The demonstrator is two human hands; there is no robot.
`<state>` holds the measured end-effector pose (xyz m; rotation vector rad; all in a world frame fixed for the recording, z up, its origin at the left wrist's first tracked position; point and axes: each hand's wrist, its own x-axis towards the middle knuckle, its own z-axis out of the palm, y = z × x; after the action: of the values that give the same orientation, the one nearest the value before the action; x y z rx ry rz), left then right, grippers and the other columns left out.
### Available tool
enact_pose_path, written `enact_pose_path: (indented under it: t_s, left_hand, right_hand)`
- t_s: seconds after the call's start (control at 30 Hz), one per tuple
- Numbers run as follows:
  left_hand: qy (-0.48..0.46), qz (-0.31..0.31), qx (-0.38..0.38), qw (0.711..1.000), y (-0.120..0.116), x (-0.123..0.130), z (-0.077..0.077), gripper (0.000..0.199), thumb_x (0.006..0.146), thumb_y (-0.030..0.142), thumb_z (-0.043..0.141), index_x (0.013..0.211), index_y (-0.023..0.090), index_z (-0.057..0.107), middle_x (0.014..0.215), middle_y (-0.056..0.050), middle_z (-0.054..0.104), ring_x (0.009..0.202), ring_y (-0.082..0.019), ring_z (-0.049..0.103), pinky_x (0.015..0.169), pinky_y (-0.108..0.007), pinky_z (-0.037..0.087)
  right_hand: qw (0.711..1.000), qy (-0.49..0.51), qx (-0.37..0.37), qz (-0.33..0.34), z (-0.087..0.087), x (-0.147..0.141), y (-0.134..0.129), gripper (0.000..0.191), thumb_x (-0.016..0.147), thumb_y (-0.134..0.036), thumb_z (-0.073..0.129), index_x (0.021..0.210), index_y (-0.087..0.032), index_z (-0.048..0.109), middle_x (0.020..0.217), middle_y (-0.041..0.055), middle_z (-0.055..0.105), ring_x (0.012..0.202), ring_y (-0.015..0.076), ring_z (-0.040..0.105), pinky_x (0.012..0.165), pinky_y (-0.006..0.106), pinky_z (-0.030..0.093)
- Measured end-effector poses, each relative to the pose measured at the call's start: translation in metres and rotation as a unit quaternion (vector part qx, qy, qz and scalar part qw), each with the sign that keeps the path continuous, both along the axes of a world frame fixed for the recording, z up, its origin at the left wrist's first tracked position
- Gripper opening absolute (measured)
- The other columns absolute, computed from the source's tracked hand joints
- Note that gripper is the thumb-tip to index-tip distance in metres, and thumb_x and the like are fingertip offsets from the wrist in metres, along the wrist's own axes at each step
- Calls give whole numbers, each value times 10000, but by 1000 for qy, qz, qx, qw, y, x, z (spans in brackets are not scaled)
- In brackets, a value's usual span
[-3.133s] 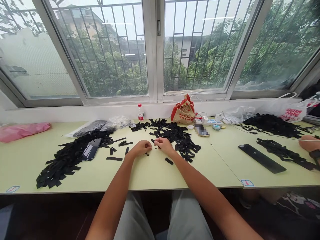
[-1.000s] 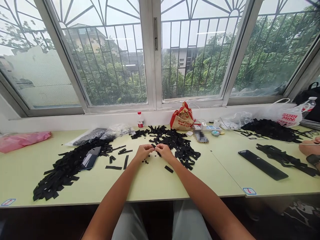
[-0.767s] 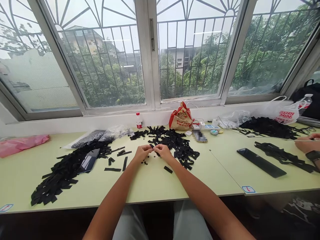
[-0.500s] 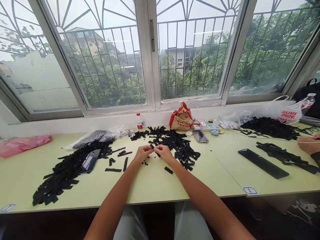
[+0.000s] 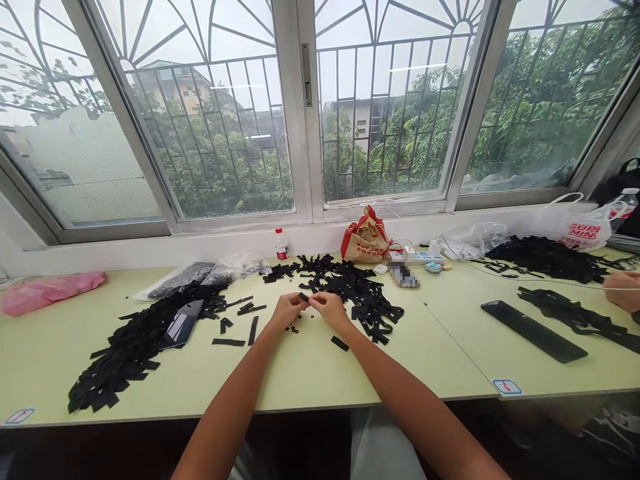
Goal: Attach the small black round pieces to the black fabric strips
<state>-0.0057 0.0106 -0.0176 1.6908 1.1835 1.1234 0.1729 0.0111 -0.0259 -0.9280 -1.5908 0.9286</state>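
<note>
My left hand [image 5: 289, 311] pinches a short black strip [image 5: 303, 297] near the middle of the table. Close beside it, my right hand [image 5: 327, 308] has its fingers pressed together at the strip's right end; whatever lies between its fingertips is too small to make out. Small black rings [image 5: 294, 329] lie on the table just below the hands. A pile of black strips [image 5: 370, 300] spreads behind and to the right of my right hand. One loose black strip [image 5: 340, 343] rests by my right wrist, and several more [image 5: 229, 342] lie left of my left hand.
A long heap of black strips [image 5: 120, 353] with a dark tablet [image 5: 184, 323] on it covers the left. Behind stand a bottle [image 5: 281, 245] and a paper bag [image 5: 365, 240]. At right are a long black object [image 5: 533, 331], more strips and another person's hand [image 5: 623, 291].
The black strip between my hands has turned and now sits more at my left fingertips. The view has shifted slightly. The other person's hand stays at the right edge.
</note>
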Motion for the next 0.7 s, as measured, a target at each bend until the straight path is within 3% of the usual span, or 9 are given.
enact_pose_path:
  t_s: [0.37,0.7]
  left_hand:
    - [-6,6,-14,1000,-3,2,4,340,712,475,731,805,151,684,677,-11,625,522,-90,443,482,-225,300]
    - [-29,3,-13,999,-6,4,6,373,699,482,743,678,164,550,629,16,563,508,-71,380,477,-221,240]
  right_hand:
    - [998,-33,17,-52,-2,0,0,201,805,-351,617,835,-206,754,894,64,752,798,220,657,751,328,474]
    - [997,-42,18,-60,-1,2,-2,216,820,-359,599,803,-204,749,851,55,747,763,209,649,714,310,463]
